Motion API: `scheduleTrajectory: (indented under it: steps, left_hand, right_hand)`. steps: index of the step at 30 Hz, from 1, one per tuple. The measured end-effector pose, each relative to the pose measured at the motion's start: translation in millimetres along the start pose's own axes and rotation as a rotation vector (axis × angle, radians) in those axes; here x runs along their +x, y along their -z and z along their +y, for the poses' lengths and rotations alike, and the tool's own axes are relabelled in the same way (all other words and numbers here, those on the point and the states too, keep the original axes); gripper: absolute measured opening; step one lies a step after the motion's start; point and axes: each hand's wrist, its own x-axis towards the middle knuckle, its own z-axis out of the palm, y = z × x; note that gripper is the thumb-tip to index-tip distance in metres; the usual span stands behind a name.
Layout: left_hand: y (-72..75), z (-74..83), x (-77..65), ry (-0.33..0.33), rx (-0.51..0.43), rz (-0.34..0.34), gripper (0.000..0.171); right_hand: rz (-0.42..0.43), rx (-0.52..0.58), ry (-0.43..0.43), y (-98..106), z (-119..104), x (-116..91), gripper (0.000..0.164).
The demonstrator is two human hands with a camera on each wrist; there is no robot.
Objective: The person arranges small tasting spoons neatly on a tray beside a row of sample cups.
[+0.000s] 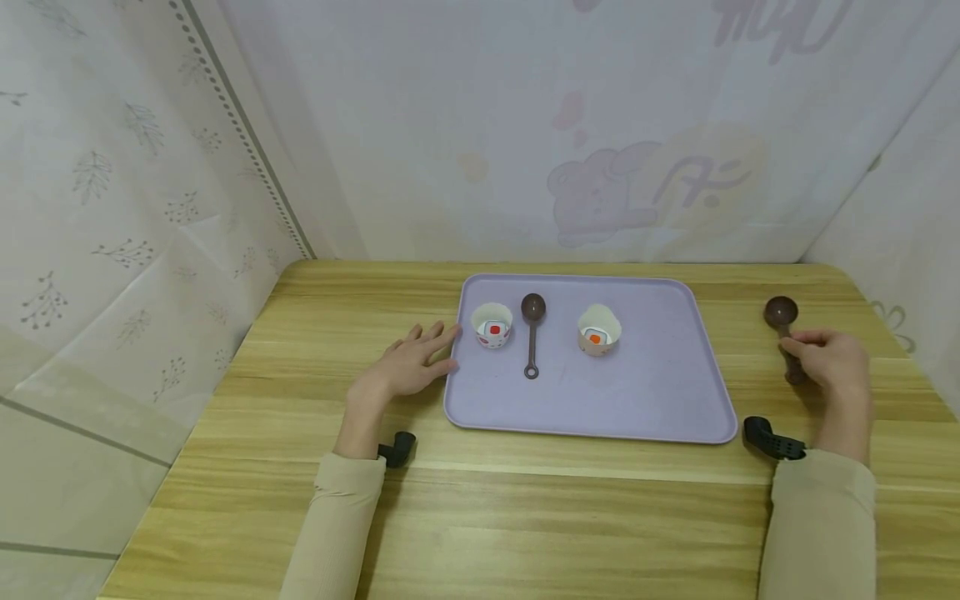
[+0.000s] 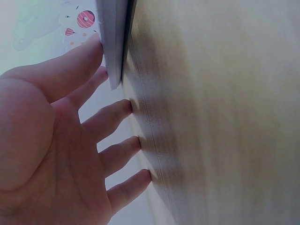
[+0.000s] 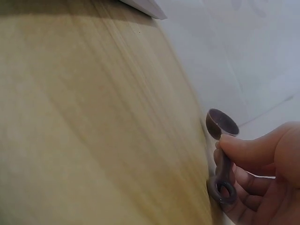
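Between thumb and fingers my right hand pinches the handle of a brown measuring spoon, right of the tray. Its round bowl faces up and the ringed handle end points back toward the wrist. With fingers spread, my left hand touches the left rim of the lilac tray; in the left wrist view its other fingertips rest on the table. On the tray lie a paper cup with a red-marked piece, a second brown spoon and a paper cup with an orange-marked piece.
The wood-grain table runs back to a pale printed curtain. Patterned cloth hangs on the left side. Black wrist mounts stick out at both sleeves, close to the tabletop.
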Motion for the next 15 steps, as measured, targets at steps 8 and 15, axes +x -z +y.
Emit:
scheduleTrajectory:
  steps: [8,15]
  left_hand:
    - [0.1,0.4,-0.3,-0.006,0.002,0.001,0.063]
    - [-0.5,-0.3,0.8,-0.005,0.008,-0.002,0.063]
  right_hand:
    - [-0.032,0.078,-0.001,1.5,-2.9,0.2,0.044]
    - [-0.03,0.048,0.01,4.4,-6.7,-2.2,0.049]
